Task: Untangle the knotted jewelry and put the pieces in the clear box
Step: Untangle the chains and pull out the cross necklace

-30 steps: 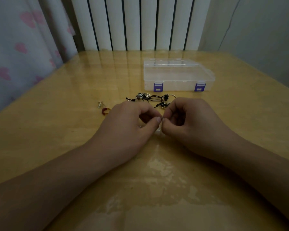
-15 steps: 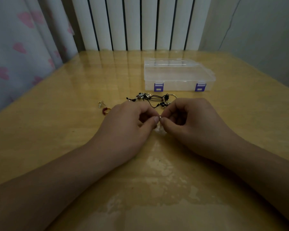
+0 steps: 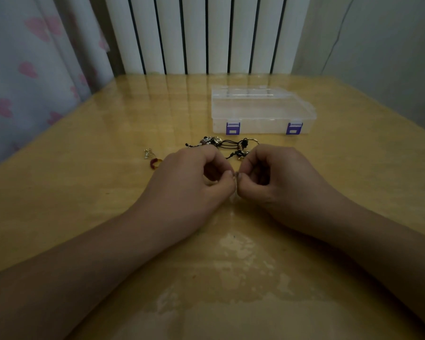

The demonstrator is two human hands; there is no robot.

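Left hand (image 3: 194,177) and right hand (image 3: 277,177) meet fingertip to fingertip on the glossy yellow wooden table (image 3: 84,192), each pinching something too small to identify. Tangled black-cord jewelry (image 3: 227,146) lies just beyond; closed clear plastic box (image 3: 260,111) behind.

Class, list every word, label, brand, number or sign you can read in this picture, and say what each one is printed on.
None can be read.
Clear box: no print shows on its lid; its two purple clasps each bear a pale rectangle with no writing.
Curtain: pink hearts only, no letters.
Tangled jewelry, red ring: too small and dim to show any marking.
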